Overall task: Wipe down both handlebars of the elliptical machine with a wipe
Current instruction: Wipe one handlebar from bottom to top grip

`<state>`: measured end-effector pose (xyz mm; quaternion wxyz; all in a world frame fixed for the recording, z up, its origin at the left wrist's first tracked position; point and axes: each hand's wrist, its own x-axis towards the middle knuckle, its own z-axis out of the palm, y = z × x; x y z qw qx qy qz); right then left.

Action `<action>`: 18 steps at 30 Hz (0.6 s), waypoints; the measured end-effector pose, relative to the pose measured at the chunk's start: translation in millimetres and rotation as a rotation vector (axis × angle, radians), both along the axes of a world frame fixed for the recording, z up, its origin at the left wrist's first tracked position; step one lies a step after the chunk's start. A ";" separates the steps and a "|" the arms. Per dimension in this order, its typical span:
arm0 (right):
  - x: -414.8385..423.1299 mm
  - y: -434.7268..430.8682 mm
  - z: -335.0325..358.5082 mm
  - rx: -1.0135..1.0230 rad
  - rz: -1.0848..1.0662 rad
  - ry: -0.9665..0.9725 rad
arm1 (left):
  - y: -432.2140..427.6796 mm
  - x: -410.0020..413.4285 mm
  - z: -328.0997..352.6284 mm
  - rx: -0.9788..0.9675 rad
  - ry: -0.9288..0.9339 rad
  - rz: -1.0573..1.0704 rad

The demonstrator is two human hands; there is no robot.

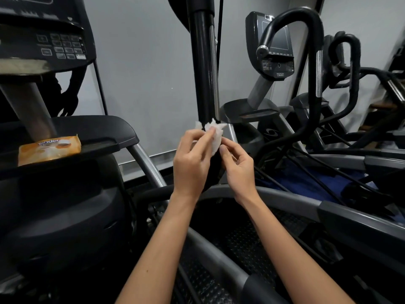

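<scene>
Two hands hold a small white wipe (215, 137). The left hand (192, 163) pinches it with curled fingers and thumb, and the right hand (238, 170) pinches its lower edge. The wipe is right in front of the low part of the tall black handlebar (205, 62) of the elliptical machine. On the left, an orange pack of wipes (49, 149) lies on a black ledge (109, 132) of the machine
</scene>
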<state>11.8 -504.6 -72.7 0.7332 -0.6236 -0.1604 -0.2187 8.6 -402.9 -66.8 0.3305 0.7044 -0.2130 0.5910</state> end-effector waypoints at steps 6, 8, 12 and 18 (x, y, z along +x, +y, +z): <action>-0.6 -0.4 0.4 0.018 0.021 0.007 | 4.4 -4.9 -35.1 -0.008 0.026 -0.046; -1.0 -1.6 1.1 0.028 0.039 0.006 | 4.3 -7.8 -48.4 0.005 0.045 -0.082; 0.2 -3.1 2.1 0.016 0.064 0.017 | -0.6 -2.3 -24.7 0.046 -0.041 -0.057; 1.8 -4.8 3.2 0.000 0.083 0.015 | -4.1 5.0 -18.9 -0.006 -0.051 -0.024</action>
